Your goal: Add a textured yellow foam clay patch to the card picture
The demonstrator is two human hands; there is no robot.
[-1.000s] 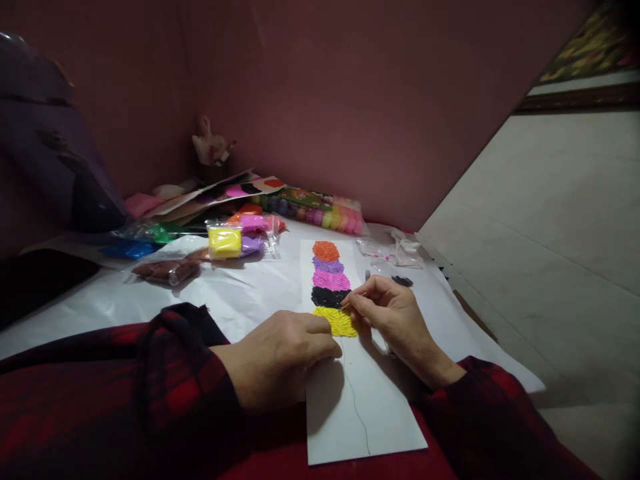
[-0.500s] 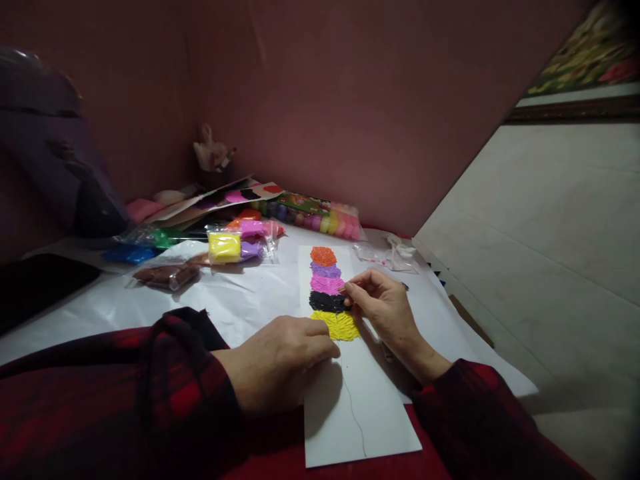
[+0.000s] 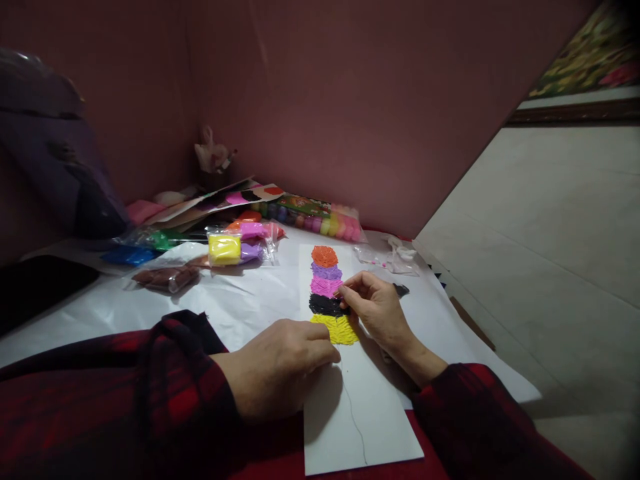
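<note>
A long white card lies in front of me with a pencil line down its near part. Textured clay bands run down its far part: orange, purple, pink, black and yellow. My right hand is closed in a pinch over the right edge of the pink and black bands; what sits between its fingertips is too small to name. My left hand rests at the card's left side, just below the yellow band, fingers curled and closed. Its fingertips are hidden.
Bagged clay in yellow, brown and blue lies at the back left. Behind it is a pack of colored clay. A clear bag and a small black piece lie at right. A wall rises behind.
My right hand has shifted slightly left over the bands, and more of the small black piece beside it shows. My left hand stays almost in place.
</note>
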